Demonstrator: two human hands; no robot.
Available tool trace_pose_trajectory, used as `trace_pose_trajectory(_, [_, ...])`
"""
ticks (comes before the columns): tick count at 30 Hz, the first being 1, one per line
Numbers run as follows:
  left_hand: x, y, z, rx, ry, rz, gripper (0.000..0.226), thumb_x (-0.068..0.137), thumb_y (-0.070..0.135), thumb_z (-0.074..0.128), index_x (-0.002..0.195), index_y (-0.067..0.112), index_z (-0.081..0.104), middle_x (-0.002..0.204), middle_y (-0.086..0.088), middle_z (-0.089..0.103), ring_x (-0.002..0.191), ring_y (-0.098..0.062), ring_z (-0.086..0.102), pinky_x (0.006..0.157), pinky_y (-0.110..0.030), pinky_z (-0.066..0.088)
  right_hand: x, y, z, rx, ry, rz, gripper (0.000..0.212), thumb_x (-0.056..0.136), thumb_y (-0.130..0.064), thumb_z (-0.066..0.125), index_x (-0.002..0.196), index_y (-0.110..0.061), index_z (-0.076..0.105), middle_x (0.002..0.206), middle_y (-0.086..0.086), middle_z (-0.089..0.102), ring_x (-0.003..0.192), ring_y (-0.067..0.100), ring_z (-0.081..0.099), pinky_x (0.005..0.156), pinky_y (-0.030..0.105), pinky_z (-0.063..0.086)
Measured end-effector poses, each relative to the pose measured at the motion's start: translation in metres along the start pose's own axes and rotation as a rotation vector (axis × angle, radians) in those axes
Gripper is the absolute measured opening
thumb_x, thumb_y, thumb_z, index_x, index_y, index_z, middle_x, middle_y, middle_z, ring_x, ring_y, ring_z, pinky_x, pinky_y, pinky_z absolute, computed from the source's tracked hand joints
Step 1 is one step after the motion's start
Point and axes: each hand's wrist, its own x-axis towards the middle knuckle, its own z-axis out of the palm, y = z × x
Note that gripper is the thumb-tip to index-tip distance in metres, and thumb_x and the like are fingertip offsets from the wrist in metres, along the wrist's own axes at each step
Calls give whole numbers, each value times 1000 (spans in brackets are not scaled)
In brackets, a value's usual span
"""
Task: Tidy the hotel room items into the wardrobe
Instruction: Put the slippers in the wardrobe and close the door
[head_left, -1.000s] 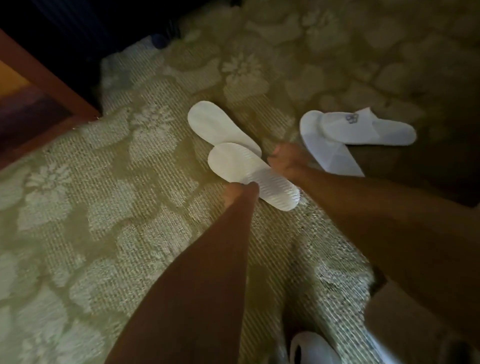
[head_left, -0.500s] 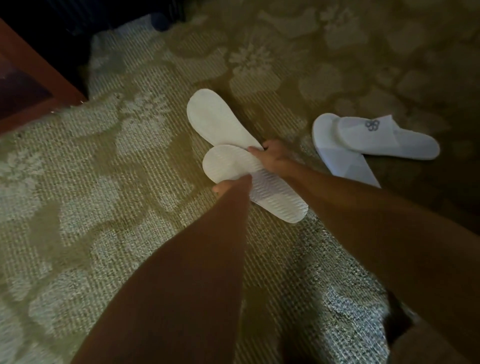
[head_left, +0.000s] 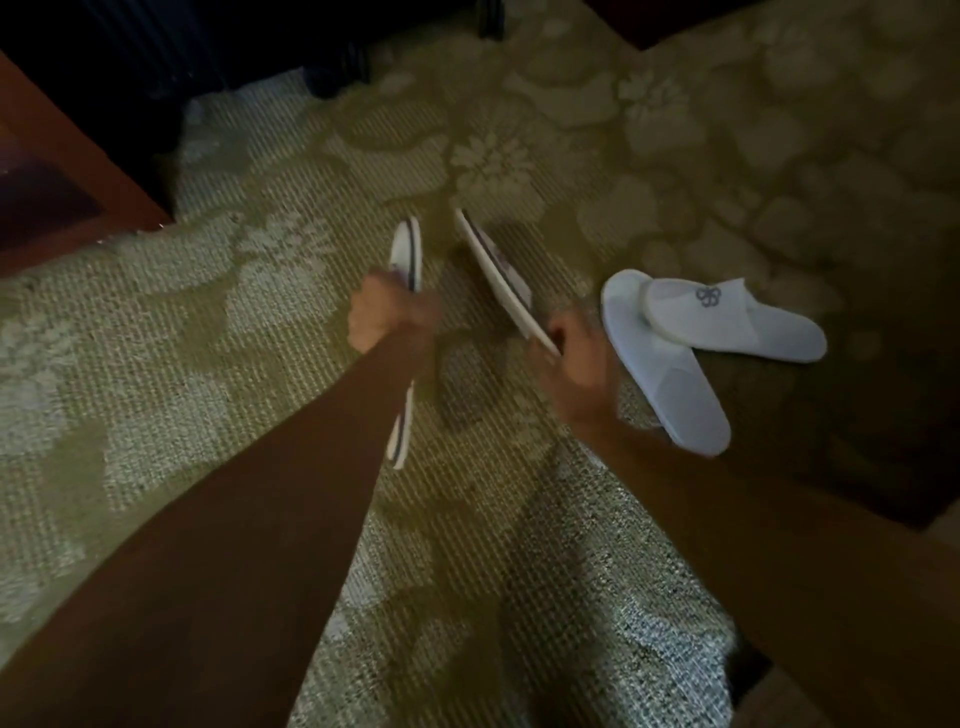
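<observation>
One slipper in each hand, lifted above the carpet.

The left hand (head_left: 387, 317) grips the left slipper (head_left: 407, 260) around its middle; the right hand (head_left: 576, 353) pinches the right slipper (head_left: 496, 270) at its near end, the rest tilting away beyond the fingers. They look light, thin and bendable, so a middle hold seems steadier.

Overall light: dim, warm yellow-green cast
Brightest zone: carpet (head_left: 156, 364) at left and lower centre
Darkest zones: top left corner and right side, falling to near black
Shadows: soft dark patch on the carpet between the two hands
Motion blur: right hand (head_left: 576, 358) smeared, left hand (head_left: 387, 317) softer
Sharpest detail: white slippers on the floor (head_left: 691, 338)
Edge distortion: wide-angle stretching of the forearms at the bottom
</observation>
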Motion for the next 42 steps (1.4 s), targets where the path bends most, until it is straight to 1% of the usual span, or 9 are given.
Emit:
trace_pose_trajectory(6, [-35,-20,47,284,-192,90,69,82,39,75,137,11,45,134,-11,58,124,-32,58,95,-42,50,-61,22,16,-329,-274,-108,33,69,-24,77,93,-18,55,102,4,58,79,26,59,59,27,40])
trace_pose_trajectory(11, [-43,-32,71,277,-430,149,97,75,53,79,148,13,29,148,-12,36,134,-33,47,98,-43,47,-58,29,43,-262,-396,-58,49,68,-56,64,94,-15,61,101,4,57,91,24,60,68,34,53])
trace_pose_trajectory(13, [-43,-41,73,296,-374,126,103,72,54,82,148,12,27,151,-13,29,136,-34,43,99,-44,47,-44,27,43,-241,-408,33,55,70,-62,63,97,-15,63,110,6,57,100,23,59,79,39,56])
trace_pose_trajectory(18, [-40,-70,62,292,-275,-107,126,64,61,85,151,3,14,155,-21,22,146,-34,25,115,-44,31,-33,13,39,-254,-273,310,98,49,-60,88,123,-12,45,129,10,45,120,32,46,91,46,52])
trace_pose_trajectory(24, [-23,-80,59,172,-468,-170,121,68,53,87,154,0,20,157,-20,33,142,-36,38,110,-43,39,-27,-8,50,-479,-383,426,136,54,-70,83,151,-3,15,153,20,26,139,38,34,106,51,44])
trace_pose_trajectory(31, [-5,-114,62,81,-488,-299,108,80,58,75,156,3,21,159,-18,30,140,-34,40,110,-39,37,-48,6,37,-486,-419,527,141,58,-70,81,154,-1,4,158,18,16,143,39,26,110,50,41])
trace_pose_trajectory(35, [-9,-112,64,134,-363,-300,123,77,59,76,157,1,3,164,-20,11,150,-37,17,122,-48,19,-57,10,30,-477,-450,486,142,62,-72,78,156,-2,-1,163,17,5,147,40,20,111,50,38])
trace_pose_trajectory(39, [-38,-74,55,286,7,-58,100,78,46,78,150,6,21,156,-19,24,145,-36,25,116,-48,27,-43,10,9,-475,-406,391,114,70,-81,62,149,-6,30,149,15,37,133,35,44,99,46,45])
trace_pose_trajectory(42, [-52,-33,64,202,-36,118,87,76,38,77,144,9,30,147,-15,33,138,-34,34,110,-48,33,-23,15,-27,-527,-321,219,84,85,-73,51,136,-6,48,135,16,51,122,34,53,94,44,46])
